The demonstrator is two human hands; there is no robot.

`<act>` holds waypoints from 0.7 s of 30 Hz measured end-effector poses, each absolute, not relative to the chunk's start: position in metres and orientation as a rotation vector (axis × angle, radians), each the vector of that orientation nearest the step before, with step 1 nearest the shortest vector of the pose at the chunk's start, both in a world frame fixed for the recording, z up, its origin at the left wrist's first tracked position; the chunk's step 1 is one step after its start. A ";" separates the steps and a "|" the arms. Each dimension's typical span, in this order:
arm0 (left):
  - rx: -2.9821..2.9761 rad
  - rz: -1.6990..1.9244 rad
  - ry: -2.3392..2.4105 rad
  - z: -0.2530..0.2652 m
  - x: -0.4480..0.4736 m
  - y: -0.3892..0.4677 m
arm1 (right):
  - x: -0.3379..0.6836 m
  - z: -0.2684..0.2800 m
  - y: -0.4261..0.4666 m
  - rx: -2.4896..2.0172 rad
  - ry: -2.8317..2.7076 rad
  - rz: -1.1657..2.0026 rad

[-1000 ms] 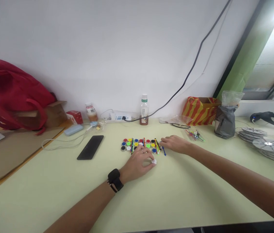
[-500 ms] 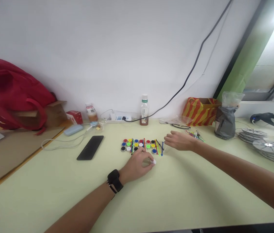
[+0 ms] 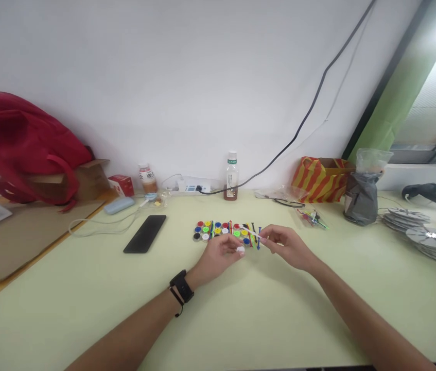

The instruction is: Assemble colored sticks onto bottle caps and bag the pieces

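Note:
My left hand (image 3: 218, 256), with a black watch at its wrist, pinches a small white round piece (image 3: 240, 249) between thumb and fingertips. In my right hand (image 3: 289, 248) a thin white plastic stick (image 3: 251, 233) is held by one end, pointing left over the coloured parts. Just beyond both hands lie rows of small round pieces with coloured tops (image 3: 218, 225) in red, yellow, blue, green, white and black. Thin coloured sticks lie between these rows, and a blue stick (image 3: 259, 238) with pointed ends is at their right.
A black phone (image 3: 145, 234) lies to the left. Along the wall stand a drink bottle (image 3: 231, 178), a power strip (image 3: 192, 186) and a striped bag (image 3: 320, 180). A plastic bag of coloured parts (image 3: 311, 218) is beyond my right hand. Stacked grey discs (image 3: 434, 239) are at far right.
My right hand has come down and toward me, and the white stick now shows clearly in it. My left hand has turned and lifted slightly with the white round piece.

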State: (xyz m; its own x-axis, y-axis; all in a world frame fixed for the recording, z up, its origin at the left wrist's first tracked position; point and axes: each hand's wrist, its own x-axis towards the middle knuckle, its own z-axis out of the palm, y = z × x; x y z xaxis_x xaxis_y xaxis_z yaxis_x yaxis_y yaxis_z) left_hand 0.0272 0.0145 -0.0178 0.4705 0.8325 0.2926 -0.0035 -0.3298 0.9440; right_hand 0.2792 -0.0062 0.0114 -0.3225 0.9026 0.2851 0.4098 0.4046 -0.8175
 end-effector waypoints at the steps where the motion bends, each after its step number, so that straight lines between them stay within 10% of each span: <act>1: 1.645 1.018 0.730 -0.018 0.027 0.015 | 0.273 0.008 -0.010 -1.097 -1.864 0.903; 21: 1.543 0.995 0.696 -0.018 0.028 0.012 | 0.255 -0.012 -0.025 -1.102 -1.879 0.736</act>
